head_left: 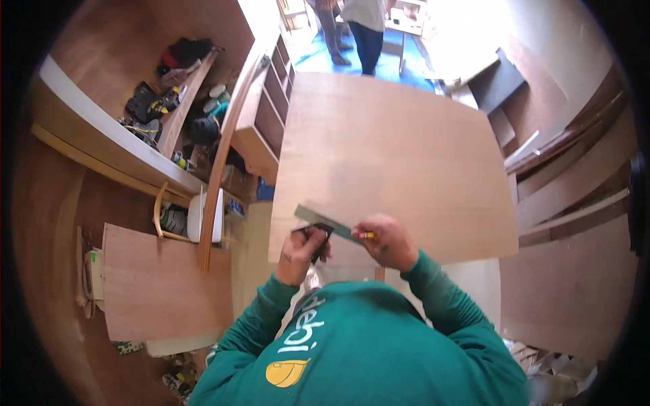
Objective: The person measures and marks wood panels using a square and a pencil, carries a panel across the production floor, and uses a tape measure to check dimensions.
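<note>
Above the near edge of a large plywood sheet (399, 142), I hold a combination square (311, 216) with a flat metal blade and a dark head. My left hand (293, 257) is closed around the dark head, its thumb on top. The fingers of my right hand (391, 245) pinch the blade's other end. Also in that hand is a short yellow-and-red stick, apparently a pencil (367, 235), mostly hidden by the fingers. The blade slants from upper left to lower right.
Left of the sheet are a long wooden strip (223, 155), an open shelf unit (261, 115), a chair (206, 215) and a shelf with tools (150, 101). More boards (569, 284) lean at right. Two people (365, 30) stand beyond, on blue floor covering (315, 59).
</note>
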Demonstrator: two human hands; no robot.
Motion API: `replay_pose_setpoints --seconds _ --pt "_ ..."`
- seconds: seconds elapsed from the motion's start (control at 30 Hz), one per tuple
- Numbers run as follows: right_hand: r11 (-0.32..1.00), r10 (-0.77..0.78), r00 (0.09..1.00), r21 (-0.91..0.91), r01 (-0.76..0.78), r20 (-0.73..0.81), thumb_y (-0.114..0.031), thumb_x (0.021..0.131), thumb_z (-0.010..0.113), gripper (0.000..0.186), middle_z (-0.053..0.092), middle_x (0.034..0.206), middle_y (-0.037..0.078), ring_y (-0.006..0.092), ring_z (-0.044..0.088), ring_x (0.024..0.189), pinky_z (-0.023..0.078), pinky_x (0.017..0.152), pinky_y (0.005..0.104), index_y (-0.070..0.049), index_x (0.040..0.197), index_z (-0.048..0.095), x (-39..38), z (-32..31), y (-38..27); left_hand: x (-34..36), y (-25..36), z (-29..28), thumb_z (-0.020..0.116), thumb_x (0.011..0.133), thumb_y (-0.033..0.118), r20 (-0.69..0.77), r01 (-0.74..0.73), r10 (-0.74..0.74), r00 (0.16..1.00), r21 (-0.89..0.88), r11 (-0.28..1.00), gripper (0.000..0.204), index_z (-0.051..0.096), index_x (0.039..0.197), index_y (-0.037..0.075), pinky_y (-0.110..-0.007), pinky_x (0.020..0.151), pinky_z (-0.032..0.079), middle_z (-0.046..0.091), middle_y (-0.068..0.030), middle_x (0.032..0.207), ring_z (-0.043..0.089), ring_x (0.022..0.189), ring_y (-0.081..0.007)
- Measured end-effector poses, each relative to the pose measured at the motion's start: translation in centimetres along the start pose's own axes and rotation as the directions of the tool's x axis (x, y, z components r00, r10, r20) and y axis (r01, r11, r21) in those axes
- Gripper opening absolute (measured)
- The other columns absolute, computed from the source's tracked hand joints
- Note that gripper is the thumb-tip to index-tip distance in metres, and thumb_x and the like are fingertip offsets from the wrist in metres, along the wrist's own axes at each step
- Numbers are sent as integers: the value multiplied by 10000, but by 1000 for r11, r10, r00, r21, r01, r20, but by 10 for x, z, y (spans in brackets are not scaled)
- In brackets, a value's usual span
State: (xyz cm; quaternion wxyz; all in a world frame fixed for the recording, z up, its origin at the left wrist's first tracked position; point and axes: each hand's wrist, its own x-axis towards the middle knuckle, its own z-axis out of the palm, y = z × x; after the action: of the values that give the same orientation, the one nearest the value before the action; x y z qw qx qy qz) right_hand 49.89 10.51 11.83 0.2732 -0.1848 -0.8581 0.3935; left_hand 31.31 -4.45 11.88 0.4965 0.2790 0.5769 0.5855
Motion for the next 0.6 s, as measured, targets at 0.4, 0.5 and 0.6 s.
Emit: replay_pose_setpoints --seconds 0.4,0.5,0.6 --pt "999 -39 994 -42 35 -100 -81 846 732 106 669 753 149 302 613 636 513 579 396 -25 936 737 4 2 -18 -5 12 5 651 995 139 -101 -223 223 970 11 975 184 631 936 -34 -275 594 497 666 -103 786 614 638 -147" --pt "1000 -12 996 -26 9 -94 -97 841 751 129 681 774 153 305 636 660 523 593 394 -28 950 739 1 7 -29 -11 11 -5 663 991 141 -70 -215 214 974 -6 977 188 628 976 -44 -271 600 505 672 -105 798 622 646 -142" --pt "999 18 997 -43 -21 -81 -99 847 743 119 690 796 160 309 665 705 538 627 385 -28 942 732 -6 13 -42 -17 12 -26 671 991 179 39 -147 148 988 -13 989 234 620 1025 -47 -277 643 529 688 -118 848 655 702 -155"
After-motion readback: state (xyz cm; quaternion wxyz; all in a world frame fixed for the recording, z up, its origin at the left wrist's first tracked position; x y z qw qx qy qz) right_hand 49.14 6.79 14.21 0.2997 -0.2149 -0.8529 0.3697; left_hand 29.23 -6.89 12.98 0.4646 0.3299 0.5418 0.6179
